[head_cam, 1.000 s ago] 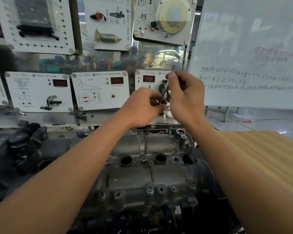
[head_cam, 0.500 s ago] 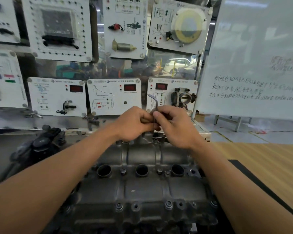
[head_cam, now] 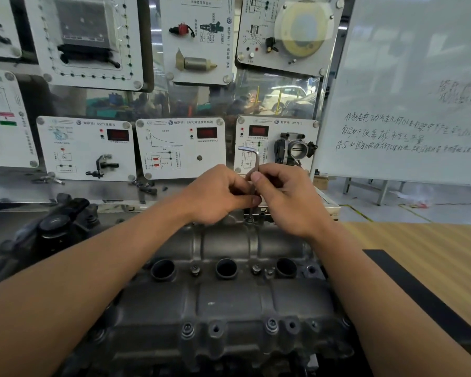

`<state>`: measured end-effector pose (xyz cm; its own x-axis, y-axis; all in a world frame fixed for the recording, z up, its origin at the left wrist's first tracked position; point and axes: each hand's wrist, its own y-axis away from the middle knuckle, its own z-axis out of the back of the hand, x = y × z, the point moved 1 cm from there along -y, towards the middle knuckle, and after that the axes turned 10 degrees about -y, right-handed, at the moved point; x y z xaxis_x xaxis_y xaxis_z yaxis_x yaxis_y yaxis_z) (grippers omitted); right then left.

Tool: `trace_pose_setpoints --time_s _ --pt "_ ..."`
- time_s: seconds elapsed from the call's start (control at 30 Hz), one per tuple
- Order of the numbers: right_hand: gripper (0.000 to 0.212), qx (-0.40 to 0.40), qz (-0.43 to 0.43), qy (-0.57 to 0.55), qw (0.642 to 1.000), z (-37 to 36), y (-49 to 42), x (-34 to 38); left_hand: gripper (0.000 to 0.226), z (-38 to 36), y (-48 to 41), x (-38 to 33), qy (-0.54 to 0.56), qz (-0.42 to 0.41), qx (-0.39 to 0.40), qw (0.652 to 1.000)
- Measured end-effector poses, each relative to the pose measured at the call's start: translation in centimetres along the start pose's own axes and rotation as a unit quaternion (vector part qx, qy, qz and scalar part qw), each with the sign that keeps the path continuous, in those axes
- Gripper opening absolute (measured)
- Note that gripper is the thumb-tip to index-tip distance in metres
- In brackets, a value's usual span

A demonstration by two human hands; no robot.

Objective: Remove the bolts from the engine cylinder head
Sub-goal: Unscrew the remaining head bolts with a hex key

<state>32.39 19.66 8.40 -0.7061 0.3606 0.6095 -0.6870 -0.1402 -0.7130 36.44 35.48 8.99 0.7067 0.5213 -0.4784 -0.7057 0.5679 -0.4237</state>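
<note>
The engine cylinder head (head_cam: 229,300) is lying in the centre foreground, just left of the wood-grain desk (head_cam: 433,254). An L-shaped hex key (head_cam: 257,159) is standing upright over the head's far edge. Its short arm is pointing left at the top and its lower tip is sitting in a far-edge bolt (head_cam: 249,220).

The left hand (head_cam: 218,195) is curling round the key's shaft from the left and pinching it. The right hand (head_cam: 283,197) is pinching the same shaft from the right, thumb pressing against it. The two hands are touching each other around the tool.

Middle-row bolts (head_cam: 195,269) are sitting in place between the three round bores. Near-edge bolts (head_cam: 187,328) are sitting seated along the front flange.

A black strip (head_cam: 419,297) is running diagonally across the desk. Training panels (head_cam: 180,148) are hanging on the wall behind the engine. A whiteboard (head_cam: 419,77) with handwriting is standing to their right.
</note>
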Motion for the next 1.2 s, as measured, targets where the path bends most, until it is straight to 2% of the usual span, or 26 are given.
trace_pose_setpoints --time_s 0.17,0.23,0.37,0.43,0.57,0.7,0.87,1.0,1.1,1.2 --pt "0.024 -0.084 0.002 -0.062 0.995 0.0 -0.1 -0.3 0.011 -0.4 -0.1 -0.5 -0.026 -0.002 -0.024 0.999" --pt "0.025 -0.120 -0.005 -0.074 0.990 0.0 -0.2 -0.5 0.015 -0.6 -0.2 -0.6 -0.040 0.000 -0.030 0.999" --pt "0.010 -0.153 -0.019 -0.100 0.983 -0.1 -0.1 -0.5 0.036 -0.9 -0.3 -0.7 -0.049 0.018 -0.047 0.998" --pt "0.007 -0.146 -0.013 -0.094 0.985 -0.2 -0.2 -0.5 0.037 -1.0 -0.3 -0.6 -0.053 0.023 -0.053 0.997" --pt "0.013 -0.094 -0.006 -0.077 0.993 -0.2 -0.2 -0.5 0.013 -0.9 -0.1 -0.6 0.032 -0.001 -0.038 0.999" --pt "0.019 -0.059 -0.014 -0.055 0.997 -0.5 0.0 -0.5 0.017 -0.5 0.4 -0.6 0.088 -0.019 -0.028 0.996" --pt "0.017 -0.089 0.022 -0.053 0.994 -0.4 0.1 -0.2 0.021 -0.6 0.3 -1.0 0.068 -0.019 -0.077 0.994" --pt "0.011 -0.116 0.004 -0.097 0.988 -0.4 0.0 -0.3 0.024 -0.9 0.1 -1.1 0.038 -0.016 -0.112 0.993" --pt "0.015 -0.096 0.014 -0.095 0.991 -0.4 -0.1 -0.2 0.013 -0.9 0.2 -1.1 0.058 -0.014 -0.087 0.994" --pt "0.020 -0.063 0.020 -0.077 0.995 -0.5 0.0 -0.4 0.017 -0.5 0.3 -0.7 0.101 -0.014 -0.025 0.995"
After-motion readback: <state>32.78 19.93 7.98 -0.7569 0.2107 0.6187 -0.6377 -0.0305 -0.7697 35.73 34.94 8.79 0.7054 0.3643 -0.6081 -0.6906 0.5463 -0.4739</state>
